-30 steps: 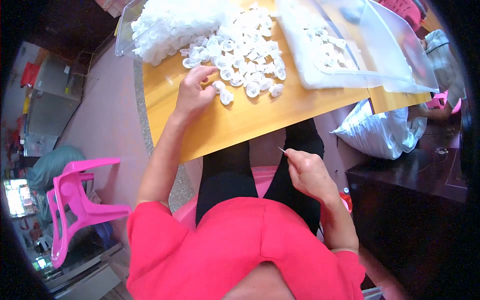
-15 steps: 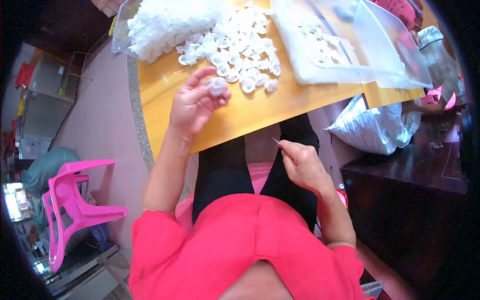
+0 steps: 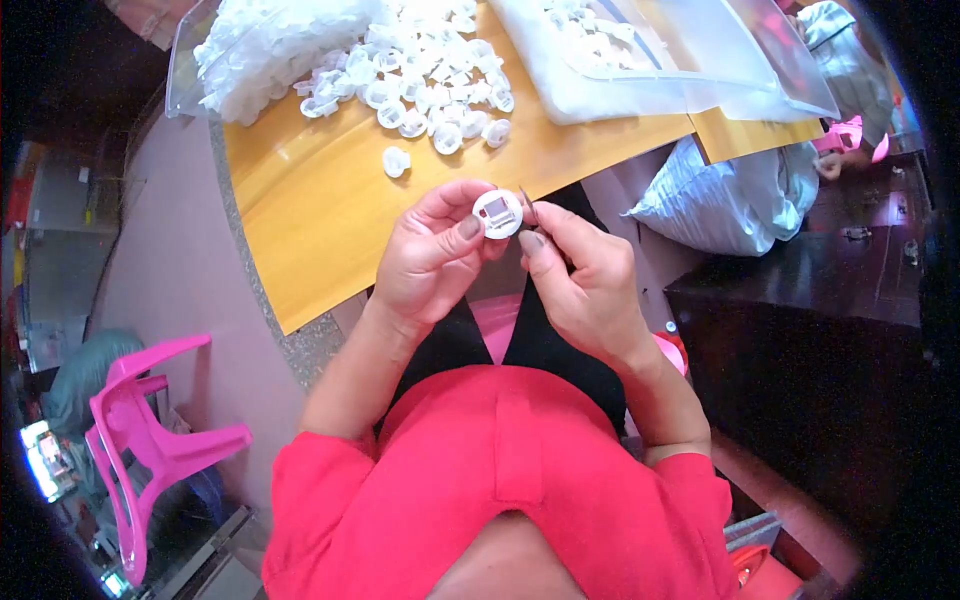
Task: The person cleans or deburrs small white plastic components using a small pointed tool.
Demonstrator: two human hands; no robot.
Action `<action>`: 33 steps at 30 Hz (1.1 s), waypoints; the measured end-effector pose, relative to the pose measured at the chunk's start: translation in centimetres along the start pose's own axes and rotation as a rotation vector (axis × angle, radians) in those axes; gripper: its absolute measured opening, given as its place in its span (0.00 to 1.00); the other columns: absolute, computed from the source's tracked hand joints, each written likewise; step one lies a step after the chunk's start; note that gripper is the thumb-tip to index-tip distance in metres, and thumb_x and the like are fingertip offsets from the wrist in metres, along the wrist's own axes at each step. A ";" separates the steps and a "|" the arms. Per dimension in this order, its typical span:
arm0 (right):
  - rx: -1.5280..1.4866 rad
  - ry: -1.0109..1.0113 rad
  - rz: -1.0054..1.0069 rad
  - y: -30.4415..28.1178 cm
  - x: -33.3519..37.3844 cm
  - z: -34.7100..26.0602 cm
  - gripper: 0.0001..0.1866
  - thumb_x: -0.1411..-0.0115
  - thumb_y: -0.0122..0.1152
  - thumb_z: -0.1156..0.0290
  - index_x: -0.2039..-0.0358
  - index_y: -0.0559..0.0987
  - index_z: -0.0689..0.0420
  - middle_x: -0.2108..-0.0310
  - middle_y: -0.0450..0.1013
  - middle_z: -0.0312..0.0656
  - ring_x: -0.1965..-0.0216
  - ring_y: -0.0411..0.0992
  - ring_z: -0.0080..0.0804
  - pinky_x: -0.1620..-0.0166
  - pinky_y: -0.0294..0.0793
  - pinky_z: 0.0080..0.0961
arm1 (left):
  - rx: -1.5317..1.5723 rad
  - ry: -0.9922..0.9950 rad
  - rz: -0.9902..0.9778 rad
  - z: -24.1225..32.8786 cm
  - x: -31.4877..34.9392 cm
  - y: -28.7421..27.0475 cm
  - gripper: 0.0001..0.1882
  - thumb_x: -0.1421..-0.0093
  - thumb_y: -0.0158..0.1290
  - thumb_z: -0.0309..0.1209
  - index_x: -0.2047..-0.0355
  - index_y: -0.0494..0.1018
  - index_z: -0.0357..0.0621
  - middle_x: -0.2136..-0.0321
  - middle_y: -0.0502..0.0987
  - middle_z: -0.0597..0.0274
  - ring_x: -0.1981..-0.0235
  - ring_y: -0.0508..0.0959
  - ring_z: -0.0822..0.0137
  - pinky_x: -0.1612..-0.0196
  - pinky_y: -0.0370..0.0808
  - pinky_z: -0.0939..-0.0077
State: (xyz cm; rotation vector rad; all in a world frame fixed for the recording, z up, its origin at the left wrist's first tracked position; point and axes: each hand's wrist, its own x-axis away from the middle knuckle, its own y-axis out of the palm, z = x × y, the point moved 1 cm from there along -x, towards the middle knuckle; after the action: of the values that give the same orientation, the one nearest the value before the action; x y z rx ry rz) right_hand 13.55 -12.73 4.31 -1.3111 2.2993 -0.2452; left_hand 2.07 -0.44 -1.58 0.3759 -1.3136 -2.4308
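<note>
My left hand (image 3: pixel 428 248) pinches a small round white plastic piece (image 3: pixel 497 214) between thumb and fingers just above the table's near edge. Its face shows a rectangular recess and a small red spot. Close beside it, my right hand (image 3: pixel 588 275) is closed on a thin pointed metal blade (image 3: pixel 527 203), its tip up against or very near the piece's right rim. The blade's handle is hidden in the fingers. A single translucent piece (image 3: pixel 396 161) lies on the wooden table (image 3: pixel 290 240), beyond my left hand. Farther off spreads a pile of similar pieces (image 3: pixel 430 85).
A clear bin (image 3: pixel 185 70) heaped with white pieces stands at the far left. Another translucent bin (image 3: pixel 690 98) is at the far right. A silvery sack (image 3: pixel 715 205) and a dark cabinet (image 3: pixel 790 300) flank my right side; a pink stool (image 3: pixel 165 430) stands left. Another person's sleeve (image 3: pixel 850 65) shows far right.
My hands have come together: the right rose with the blade, and the left moved nearer with a round piece. A lone piece now shows on the table near where my left hand was.
</note>
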 end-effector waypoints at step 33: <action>0.509 -0.116 -0.241 -2.0 2.5 0.0 0.21 0.49 0.58 0.83 0.52 0.75 0.61 0.80 0.70 0.45 0.79 0.71 0.40 0.76 0.70 0.33 | -0.364 -0.007 0.001 0.4 0.5 0.5 0.20 0.45 0.59 0.23 0.53 0.71 0.29 0.58 0.76 0.48 0.61 0.79 0.60 0.58 0.80 0.69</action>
State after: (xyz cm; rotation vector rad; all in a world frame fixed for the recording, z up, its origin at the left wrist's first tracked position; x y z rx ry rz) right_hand 14.02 -15.89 4.26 -1.2833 1.8127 -0.7576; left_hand 1.56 -0.57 -0.97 0.2676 -0.8447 -2.6017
